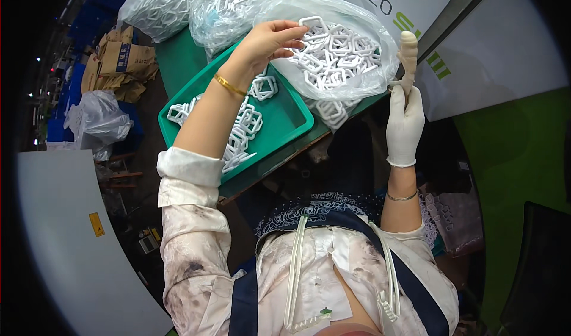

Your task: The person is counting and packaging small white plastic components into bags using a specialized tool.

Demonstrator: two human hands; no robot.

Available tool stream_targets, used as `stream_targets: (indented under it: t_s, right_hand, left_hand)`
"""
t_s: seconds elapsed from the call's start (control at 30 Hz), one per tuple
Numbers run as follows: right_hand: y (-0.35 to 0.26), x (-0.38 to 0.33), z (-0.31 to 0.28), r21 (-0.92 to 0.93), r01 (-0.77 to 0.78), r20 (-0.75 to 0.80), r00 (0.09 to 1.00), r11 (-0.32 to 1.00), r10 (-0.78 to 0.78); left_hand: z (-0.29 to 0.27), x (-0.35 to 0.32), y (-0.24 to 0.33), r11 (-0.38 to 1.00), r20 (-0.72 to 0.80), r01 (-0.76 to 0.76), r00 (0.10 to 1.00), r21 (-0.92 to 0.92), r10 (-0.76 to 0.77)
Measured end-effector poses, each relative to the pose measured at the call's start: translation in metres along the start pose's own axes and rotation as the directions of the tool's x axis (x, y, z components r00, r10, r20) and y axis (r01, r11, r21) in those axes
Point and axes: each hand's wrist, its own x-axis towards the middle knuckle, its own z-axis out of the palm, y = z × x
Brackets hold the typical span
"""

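My left hand [270,40], bare and with a gold bracelet at the wrist, pinches a white plastic link [314,29] with rounded corners. It holds the link over an open clear plastic bag [383,77] full of similar white links [339,56]. My right hand [405,124], in a white glove, is raised beside the bag's right edge. A beige, ridged, finger-shaped piece [407,56] stands up from the glove. Whether it is a covered finger or a held thing, I cannot tell. Below my left forearm lies a green tray [285,116] with joined white links [247,122] in it.
More bags of white links [159,8] stand at the far left of the green table [172,68]. A grey metal post [455,23] rises at the right, before a white panel [505,50]. Brown paper bags [122,59] and a white table [71,229] are to the left.
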Motion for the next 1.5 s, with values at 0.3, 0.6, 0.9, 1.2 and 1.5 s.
stream_targets:
  t_s: [0.3, 0.6, 0.9, 1.2, 1.5]
  right_hand:
    - [-0.024, -0.034, 0.023, 0.079, 0.144, 0.286, 0.945, 0.986, -0.161]
    - [-0.023, -0.027, 0.015, 0.047, 0.045, 0.203, 0.978, 0.998, -0.054]
    - [0.004, -0.01, 0.009, 0.031, 0.029, 0.122, 0.992, 0.999, -0.032]
    - [0.014, -0.026, -0.012, 0.089, -0.03, 0.164, 0.986, 0.996, 0.015]
    - [0.027, -0.05, -0.016, 0.059, -0.093, 0.259, 0.963, 0.994, 0.075]
  left_hand:
    - [0.017, -0.044, 0.001, 0.973, 0.188, 0.049, 0.982, -0.226, -0.006]
    - [0.029, -0.067, -0.002, 0.997, 0.124, -0.052, 0.991, -0.057, 0.059]
    - [0.028, -0.058, 0.004, 0.944, 0.035, -0.326, 0.945, 0.052, 0.324]
    - [-0.028, -0.075, 0.004, 0.459, -0.038, -0.329, 0.778, 0.825, 0.627]
    - [-0.108, -0.202, -0.05, 0.374, -0.32, 0.278, 0.946, 0.885, 0.055]
